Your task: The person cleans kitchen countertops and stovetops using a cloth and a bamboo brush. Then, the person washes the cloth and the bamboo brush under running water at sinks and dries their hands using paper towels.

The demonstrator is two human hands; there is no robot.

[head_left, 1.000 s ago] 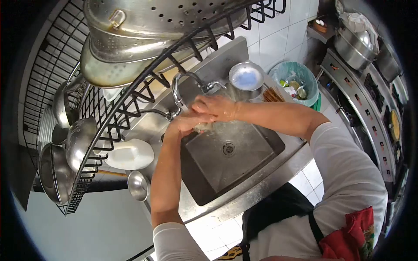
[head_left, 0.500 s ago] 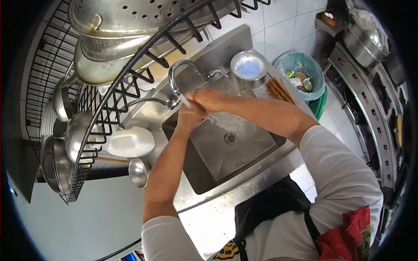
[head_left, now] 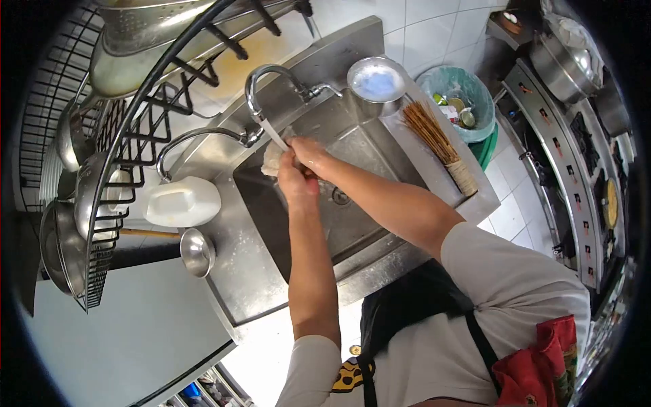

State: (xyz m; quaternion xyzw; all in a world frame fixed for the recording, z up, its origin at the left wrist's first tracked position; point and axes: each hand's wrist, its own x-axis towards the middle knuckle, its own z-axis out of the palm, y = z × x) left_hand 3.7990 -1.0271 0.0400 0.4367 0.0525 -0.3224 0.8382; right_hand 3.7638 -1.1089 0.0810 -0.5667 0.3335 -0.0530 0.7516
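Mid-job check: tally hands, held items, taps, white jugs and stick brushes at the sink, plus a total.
Hands: 2, left hand and right hand
Pale held item: 1
Taps: 2
White jug: 1
Stick brush: 1
Total: 7

Stretches the left arm [head_left: 313, 268] and the right arm [head_left: 383, 197] forward, holds the left hand [head_left: 298, 180] against the right hand [head_left: 308, 152] (both curled).
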